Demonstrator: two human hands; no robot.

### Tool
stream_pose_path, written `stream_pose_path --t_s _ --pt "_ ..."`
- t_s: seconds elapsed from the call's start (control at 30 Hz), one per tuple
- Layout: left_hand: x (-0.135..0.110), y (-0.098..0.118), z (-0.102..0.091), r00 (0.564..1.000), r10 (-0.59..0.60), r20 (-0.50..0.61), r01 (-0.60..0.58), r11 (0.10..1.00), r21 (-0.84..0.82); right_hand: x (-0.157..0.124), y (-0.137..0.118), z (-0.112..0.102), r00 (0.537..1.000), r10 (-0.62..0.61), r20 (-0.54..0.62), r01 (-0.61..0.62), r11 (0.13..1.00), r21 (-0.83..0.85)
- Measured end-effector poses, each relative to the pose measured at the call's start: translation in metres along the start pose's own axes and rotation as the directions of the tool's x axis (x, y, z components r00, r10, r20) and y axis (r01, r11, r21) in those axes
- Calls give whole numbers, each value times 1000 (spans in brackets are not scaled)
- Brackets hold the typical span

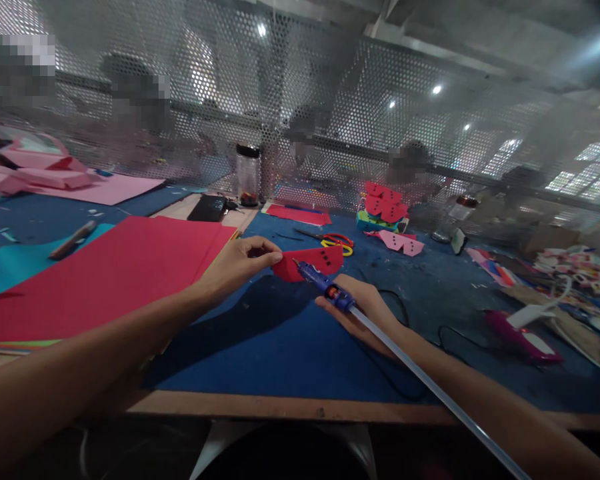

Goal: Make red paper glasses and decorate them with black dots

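While the left hand [245,259] pinches a red piece [313,258] by its end, the right hand [364,305] brings a glue gun [325,283] across its face.
Taking the red piece as the clock's centre, the left grip grasps it from nine o'clock, thumb and finger on the edge alone, probably so its face lies bare and the fingers clear of the nozzle; whether the nozzle touches is too small to tell. The right grip is clenched round the gun from four o'clock, the long glue stick [430,387] trailing toward five. On the tabletop [260,363], scissors [325,241] lie at two o'clock, dotted pieces [386,208] farther out that way, and red sheets [115,267] at nine, all seemingly within easy reach.
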State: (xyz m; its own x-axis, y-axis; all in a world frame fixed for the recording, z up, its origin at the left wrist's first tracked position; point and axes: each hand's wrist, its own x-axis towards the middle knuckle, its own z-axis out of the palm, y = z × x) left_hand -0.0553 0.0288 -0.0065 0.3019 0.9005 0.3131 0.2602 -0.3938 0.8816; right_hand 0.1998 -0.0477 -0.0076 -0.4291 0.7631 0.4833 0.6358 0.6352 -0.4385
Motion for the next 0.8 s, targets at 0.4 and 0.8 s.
stream_pose_path --t_s 0.4,0.8 --pt "-1 1 0 1000 4 -4 -4 1000 12 -1 4 1 999 14 31 -13 1000 -28" --pt "-1 3 1 1000 14 7 -14 999 41 -1 6 2 1000 6 21 -5 1000 -28"
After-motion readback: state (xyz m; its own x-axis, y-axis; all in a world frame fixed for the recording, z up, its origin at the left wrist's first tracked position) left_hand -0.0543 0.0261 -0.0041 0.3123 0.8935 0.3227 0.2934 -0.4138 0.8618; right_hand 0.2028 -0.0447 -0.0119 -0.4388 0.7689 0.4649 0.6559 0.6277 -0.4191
